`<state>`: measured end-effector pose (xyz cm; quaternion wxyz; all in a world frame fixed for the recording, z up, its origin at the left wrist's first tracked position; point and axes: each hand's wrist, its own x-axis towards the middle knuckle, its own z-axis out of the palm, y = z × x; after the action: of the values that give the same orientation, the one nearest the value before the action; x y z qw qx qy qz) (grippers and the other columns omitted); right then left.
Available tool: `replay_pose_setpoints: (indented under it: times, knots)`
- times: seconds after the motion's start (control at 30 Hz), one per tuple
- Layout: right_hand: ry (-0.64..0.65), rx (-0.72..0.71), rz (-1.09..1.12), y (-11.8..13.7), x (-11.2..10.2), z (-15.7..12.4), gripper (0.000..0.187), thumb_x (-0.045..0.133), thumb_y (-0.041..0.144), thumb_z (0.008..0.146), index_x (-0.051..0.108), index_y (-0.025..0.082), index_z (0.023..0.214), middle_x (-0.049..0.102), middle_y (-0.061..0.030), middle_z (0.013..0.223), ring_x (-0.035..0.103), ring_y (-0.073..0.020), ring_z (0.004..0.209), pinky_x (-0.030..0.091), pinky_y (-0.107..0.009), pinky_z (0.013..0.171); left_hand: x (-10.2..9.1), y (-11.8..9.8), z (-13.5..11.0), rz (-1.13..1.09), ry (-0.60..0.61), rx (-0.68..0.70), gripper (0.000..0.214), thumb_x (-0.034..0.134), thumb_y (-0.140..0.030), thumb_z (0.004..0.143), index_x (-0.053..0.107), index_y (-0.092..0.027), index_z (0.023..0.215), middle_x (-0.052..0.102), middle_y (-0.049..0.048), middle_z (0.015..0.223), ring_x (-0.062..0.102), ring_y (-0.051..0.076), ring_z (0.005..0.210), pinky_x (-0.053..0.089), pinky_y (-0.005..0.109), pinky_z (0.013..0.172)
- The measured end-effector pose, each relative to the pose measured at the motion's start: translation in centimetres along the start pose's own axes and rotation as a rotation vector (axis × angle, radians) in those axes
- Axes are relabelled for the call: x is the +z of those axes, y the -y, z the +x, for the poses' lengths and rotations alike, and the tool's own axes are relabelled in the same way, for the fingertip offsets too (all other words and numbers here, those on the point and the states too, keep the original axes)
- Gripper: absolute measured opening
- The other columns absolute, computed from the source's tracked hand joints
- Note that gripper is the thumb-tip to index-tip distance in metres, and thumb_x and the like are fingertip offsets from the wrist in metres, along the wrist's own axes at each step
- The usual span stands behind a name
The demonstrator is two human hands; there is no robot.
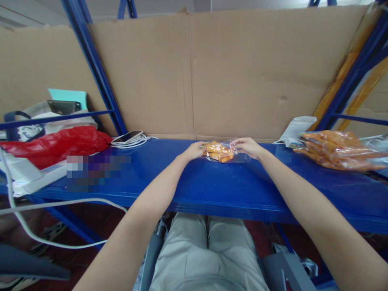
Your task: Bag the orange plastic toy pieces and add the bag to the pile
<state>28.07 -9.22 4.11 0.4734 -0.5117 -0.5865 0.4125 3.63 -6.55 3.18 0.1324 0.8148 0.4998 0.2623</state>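
A clear plastic bag [220, 152] with orange-yellow pieces inside lies on the blue shelf top [218, 182] in front of me. What the pieces are I cannot make out. My left hand [195, 150] grips the bag's left end, its fingers closed on the edge. At the other end, my right hand [247, 148] has thumb and fingers pinched on the loose clear plastic. The fingertips of both hands are partly hidden by the shiny film.
On the right lies a pile of similar filled bags [336, 151] beside a white packet [298, 127]. A phone [131, 136], coiled white cable [133, 142] and red plastic bag [66, 143] lie left. Blue posts [93, 68] and a cardboard wall [230, 72] bound the shelf.
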Motion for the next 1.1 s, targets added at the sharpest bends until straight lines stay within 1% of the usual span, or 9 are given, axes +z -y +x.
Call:
replay_pose_setpoints:
  times: [0.13,0.27,0.4,0.47,0.57,0.7,0.8,0.93,1.1]
  knots:
    - [-0.025,0.027,-0.056,-0.3,0.1,0.3,0.018,0.066,-0.002,0.069,0.063,0.016,0.066,0.065,-0.0016,0.072,0.06,-0.0096,0.068,0.057,-0.022,0.068,0.0,0.1,0.1,0.054,-0.012,-0.009,0.037,0.046,-0.021,0.093,0.069,-0.018,0.122,0.068,0.0038,0.129,0.061,0.02,0.123,0.044,0.027,0.106]
    - [-0.061,0.018,-0.291,-0.5,0.1,0.9,0.015,0.067,0.005,0.071,0.059,0.017,0.065,0.061,0.0,0.063,0.055,-0.0083,0.059,0.048,-0.017,0.052,-0.3,0.4,0.1,0.192,-0.073,-0.111,0.038,0.045,-0.021,0.092,0.07,-0.018,0.12,0.068,0.0075,0.128,0.062,0.021,0.121,0.045,0.027,0.104]
    - [0.042,0.081,-0.499,-0.7,-0.2,0.9,0.013,0.068,0.015,0.073,0.057,0.017,0.068,0.053,0.0023,0.048,0.047,-0.0078,0.044,0.036,-0.017,0.039,-0.9,0.5,0.0,0.281,-0.123,-0.23,0.034,0.048,-0.019,0.086,0.076,-0.02,0.104,0.074,0.0099,0.115,0.066,0.024,0.113,0.05,0.028,0.095]
    - [0.075,0.139,-0.468,-0.7,-0.2,0.7,0.014,0.069,0.016,0.073,0.055,0.018,0.07,0.052,0.003,0.045,0.046,-0.008,0.041,0.036,-0.018,0.04,-1.0,0.5,-0.1,0.292,-0.128,-0.246,0.032,0.05,-0.02,0.085,0.077,-0.021,0.1,0.076,0.0093,0.11,0.068,0.024,0.109,0.052,0.026,0.091]
    - [0.066,0.19,-0.311,-0.3,0.1,0.3,0.019,0.069,0.012,0.075,0.052,0.019,0.071,0.05,0.0043,0.043,0.047,-0.0083,0.04,0.038,-0.018,0.04,-1.0,0.5,0.0,0.311,-0.115,-0.228,0.032,0.05,-0.022,0.085,0.078,-0.023,0.101,0.076,0.0074,0.109,0.069,0.024,0.106,0.053,0.026,0.089]
    - [0.072,0.151,-0.054,0.3,0.6,-0.1,0.021,0.066,0.005,0.078,0.052,0.018,0.072,0.053,0.0035,0.052,0.051,-0.0076,0.045,0.046,-0.017,0.045,-0.9,0.5,0.1,0.338,-0.111,-0.197,0.035,0.047,-0.024,0.088,0.077,-0.023,0.108,0.074,0.0076,0.115,0.069,0.024,0.109,0.053,0.028,0.09]
    - [0.08,0.16,0.07,0.4,0.9,0.0,0.023,0.065,0.002,0.08,0.051,0.017,0.069,0.058,0.001,0.059,0.056,-0.0085,0.052,0.053,-0.019,0.053,-1.0,0.4,0.1,0.33,-0.087,-0.215,0.036,0.047,-0.025,0.089,0.076,-0.022,0.109,0.077,0.0078,0.104,0.071,0.022,0.102,0.053,0.027,0.088]
    - [0.087,0.19,0.164,0.3,1.2,0.0,0.03,0.065,0.001,0.081,0.046,0.018,0.065,0.056,0.0021,0.057,0.056,-0.0078,0.05,0.055,-0.02,0.057,-1.2,0.3,0.0,0.324,-0.057,-0.232,0.036,0.046,-0.024,0.09,0.075,-0.022,0.11,0.078,0.0055,0.089,0.074,0.019,0.092,0.053,0.025,0.087]
    - [0.104,0.191,0.139,0.2,1.3,-0.2,0.03,0.068,0.001,0.079,0.046,0.019,0.068,0.055,0.0036,0.054,0.057,-0.0077,0.048,0.056,-0.019,0.055,-1.2,0.1,-0.1,0.332,-0.063,-0.224,0.036,0.045,-0.023,0.09,0.076,-0.021,0.108,0.078,0.0071,0.088,0.073,0.021,0.095,0.053,0.027,0.088]
